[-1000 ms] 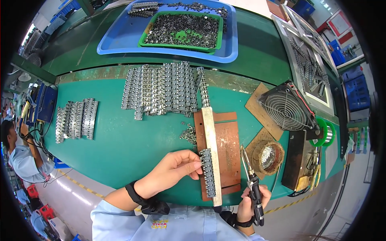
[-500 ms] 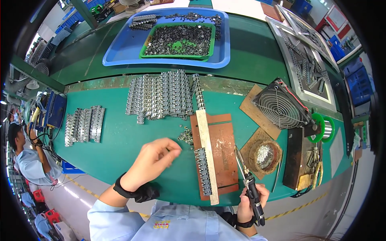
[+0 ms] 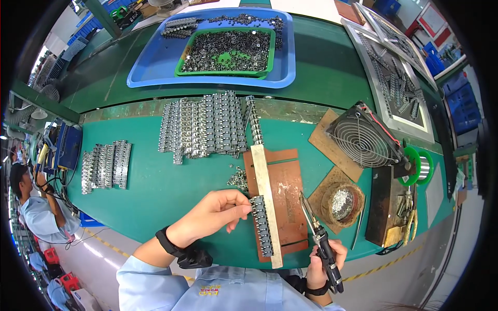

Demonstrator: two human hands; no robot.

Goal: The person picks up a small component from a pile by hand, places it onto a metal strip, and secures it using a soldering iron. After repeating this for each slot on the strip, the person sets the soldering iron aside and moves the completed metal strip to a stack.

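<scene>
Left hand (image 3: pixel 222 211) right at the top end of the dark strip of parts (image 3: pixel 262 230), thumb and forefinger drawn nearly together, any grip impossible to tell; the strip lies along the pale bar (image 3: pixel 265 181) on the brown board (image 3: pixel 288 189), and the right hand (image 3: pixel 316 270) has its fingers curled firmly round a soldering iron (image 3: pixel 325 250), tip angled up

component strip (image 3: pixel 262 228) left of bar (image 3: pixel 263 176) on board (image 3: pixel 290 189), bowl (image 3: pixel 359 206) and fan (image 3: pixel 360 135) to the right, tray (image 3: pixel 155 65) behind
</scene>
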